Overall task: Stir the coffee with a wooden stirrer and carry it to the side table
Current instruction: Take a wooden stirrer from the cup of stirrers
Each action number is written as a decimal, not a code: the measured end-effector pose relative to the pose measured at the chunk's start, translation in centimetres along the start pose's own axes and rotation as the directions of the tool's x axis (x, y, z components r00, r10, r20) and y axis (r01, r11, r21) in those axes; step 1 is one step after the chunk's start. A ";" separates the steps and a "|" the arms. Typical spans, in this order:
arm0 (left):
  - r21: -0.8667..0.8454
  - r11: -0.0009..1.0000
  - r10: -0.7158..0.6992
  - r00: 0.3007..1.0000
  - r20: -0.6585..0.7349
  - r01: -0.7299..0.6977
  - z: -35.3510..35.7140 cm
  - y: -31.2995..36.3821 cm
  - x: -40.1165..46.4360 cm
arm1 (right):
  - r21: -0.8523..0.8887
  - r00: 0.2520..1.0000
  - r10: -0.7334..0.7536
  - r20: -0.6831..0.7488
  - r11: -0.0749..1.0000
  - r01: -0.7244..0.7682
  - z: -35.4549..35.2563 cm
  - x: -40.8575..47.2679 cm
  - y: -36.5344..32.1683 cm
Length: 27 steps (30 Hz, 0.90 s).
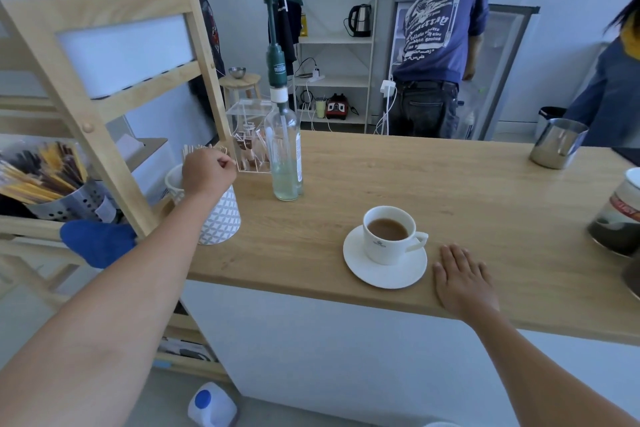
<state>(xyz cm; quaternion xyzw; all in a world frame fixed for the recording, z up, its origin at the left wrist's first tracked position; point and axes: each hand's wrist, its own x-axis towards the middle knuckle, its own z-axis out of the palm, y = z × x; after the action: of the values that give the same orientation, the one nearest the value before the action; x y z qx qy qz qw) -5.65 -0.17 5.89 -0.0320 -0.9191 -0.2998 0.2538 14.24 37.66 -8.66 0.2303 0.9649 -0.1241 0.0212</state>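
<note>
A white cup of milky coffee (389,234) stands on a white saucer (360,265) near the front edge of the wooden counter (450,184). My right hand (462,279) lies flat on the counter just right of the saucer, holding nothing. My left hand (207,172) reaches over a white patterned holder (223,218) at the counter's left end, with its fingers pinched around the tops of the wooden stirrers (194,148) standing in it.
A glass pump bottle (285,156) and a clear acrylic box (247,135) stand behind the holder. A steel jug (557,146) and jars sit at the right. A wooden shelf frame (86,87) rises on the left. People stand beyond the counter.
</note>
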 end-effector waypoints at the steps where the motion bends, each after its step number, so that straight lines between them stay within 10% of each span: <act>1: 0.018 1.000 0.000 1.000 0.006 0.000 0.1 -0.1 0.0 | 0.000 1.000 -0.001 0.001 1.000 0.001 0.0 0.0 0.0; 16: 0.103 0.965 0.250 0.965 -0.082 -0.241 -1.3 4.2 0.0 | -0.005 1.000 0.000 0.009 1.000 0.000 -0.1 -0.2 -0.2; 27: 0.125 0.692 0.717 0.657 -0.232 -0.711 0.5 9.7 -3.9 | 0.005 1.000 -0.001 0.016 1.000 0.000 -0.4 -0.2 -0.3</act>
<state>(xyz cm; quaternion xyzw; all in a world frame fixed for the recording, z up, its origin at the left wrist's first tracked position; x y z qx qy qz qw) -0.40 8.37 8.81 -0.3473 -0.7937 -0.1670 0.4707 14.34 37.41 -8.23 0.2291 0.9645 -0.1284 0.0285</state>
